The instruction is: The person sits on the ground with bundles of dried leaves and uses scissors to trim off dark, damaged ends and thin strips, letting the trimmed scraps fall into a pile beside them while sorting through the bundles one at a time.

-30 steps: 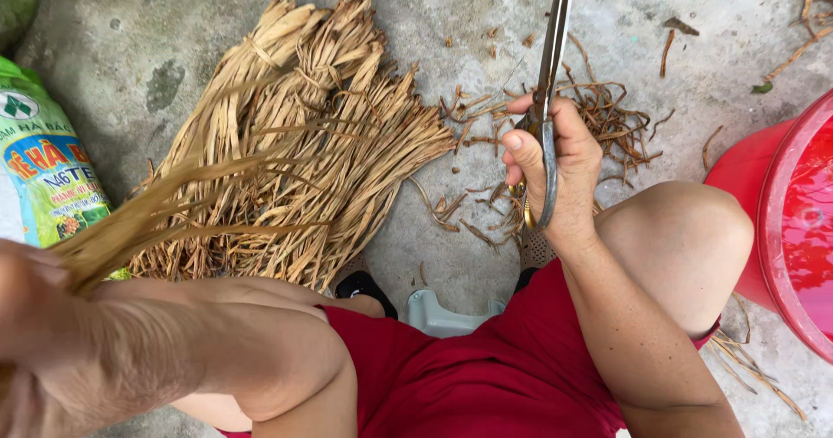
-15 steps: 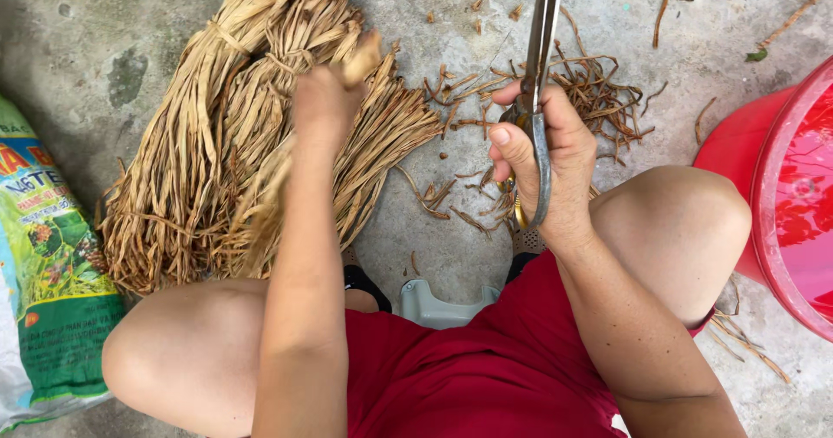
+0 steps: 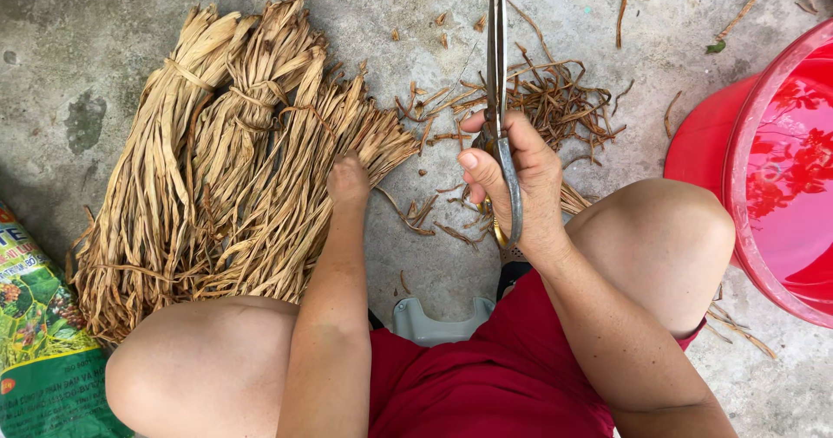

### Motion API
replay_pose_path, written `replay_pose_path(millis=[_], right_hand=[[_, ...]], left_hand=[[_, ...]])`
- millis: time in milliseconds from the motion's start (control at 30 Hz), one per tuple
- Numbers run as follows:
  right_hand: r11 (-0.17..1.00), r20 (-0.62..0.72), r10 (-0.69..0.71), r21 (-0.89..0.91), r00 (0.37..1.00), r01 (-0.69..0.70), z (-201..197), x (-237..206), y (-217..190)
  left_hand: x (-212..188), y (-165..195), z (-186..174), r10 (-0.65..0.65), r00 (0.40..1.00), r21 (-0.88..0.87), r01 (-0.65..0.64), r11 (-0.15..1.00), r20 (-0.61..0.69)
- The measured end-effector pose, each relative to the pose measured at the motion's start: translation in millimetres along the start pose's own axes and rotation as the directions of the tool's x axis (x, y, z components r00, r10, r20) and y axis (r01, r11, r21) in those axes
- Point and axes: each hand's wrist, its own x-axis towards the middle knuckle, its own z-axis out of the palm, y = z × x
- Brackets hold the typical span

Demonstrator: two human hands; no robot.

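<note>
1. My left hand (image 3: pixel 349 180) is closed on strands of the dried straw bundles (image 3: pixel 234 169) lying on the concrete floor (image 3: pixel 78 48).
2. My right hand (image 3: pixel 512 178) grips scissors (image 3: pixel 497 65), blades closed, pointing up.
3. Green printed bag (image 3: pixel 39 343) at lower left, rectangular.
4. Red tub (image 3: pixel 772 160) at right.

- A pile of tan, dried, strap-like plant strips (image 3: pixel 217 169) lies on the concrete, tied into several bundles with knotted strands near their upper ends; the bundles fan out downward and to the left, their frayed lower ends spreading by the knee.
- A pair of long grey metal scissors with brass-coloured handles (image 3: pixel 499 100) stands upright, blades closed, tips pointing away.
</note>
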Motion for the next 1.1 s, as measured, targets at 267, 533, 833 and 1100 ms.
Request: replay_pose_path(millis=[267, 533, 833, 1100], right_hand=[[1.0, -0.003, -0.018, -0.013, 1.0, 0.018, -1.6, 0.9, 0.5], [0.989, 0.002, -0.129, -0.074, 0.992, 0.129, 10.8, 2.2, 9.0], [0.892, 0.121, -0.268, -0.343, 0.956, 0.293, 27.9, -14.8, -3.8], [0.908, 0.124, -0.226, -0.332, 0.966, 0.255, 27.7, -22.3, -5.2]], left_hand=[[9.2, -12.2, -31.4, -0.103, 0.988, -0.393, 0.14, 0.909, 0.115], [-34.6, 29.8, -125.3, 0.147, 0.97, -0.931, 0.134, 0.34, 0.193], [-101.8, 62.7, -209.9, 0.316, 0.946, -0.964, -0.017, 0.264, 0.07], [-132.8, 69.5, -233.2, 0.395, 0.918, -0.996, -0.034, 0.082, 0.001]])
